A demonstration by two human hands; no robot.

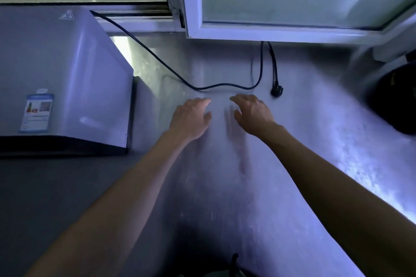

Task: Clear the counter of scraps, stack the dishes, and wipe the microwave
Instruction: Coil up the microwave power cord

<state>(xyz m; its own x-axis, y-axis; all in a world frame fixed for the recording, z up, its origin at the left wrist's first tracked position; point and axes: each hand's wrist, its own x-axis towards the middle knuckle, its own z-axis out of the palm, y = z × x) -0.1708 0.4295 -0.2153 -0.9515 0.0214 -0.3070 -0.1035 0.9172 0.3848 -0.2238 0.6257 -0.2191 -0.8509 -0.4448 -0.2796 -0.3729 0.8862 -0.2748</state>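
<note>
Both hands, left (191,117) and right (252,111), hover open and empty over the surface (225,186); the microwave (63,78) lies left, nearer the left hand.

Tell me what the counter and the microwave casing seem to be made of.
Counter: probably brushed stainless steel; grey, streaked, with soft reflections of light. Microwave casing: seemingly painted sheet metal, smooth and pale with a gentle sheen and bent edges; coated plastic is possible.

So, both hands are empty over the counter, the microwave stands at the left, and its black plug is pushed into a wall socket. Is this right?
Not quite. The head view shows the black plug lying loose on the counter, in no socket. Both the left hand and right hand are empty, with the microwave at the left.
</note>
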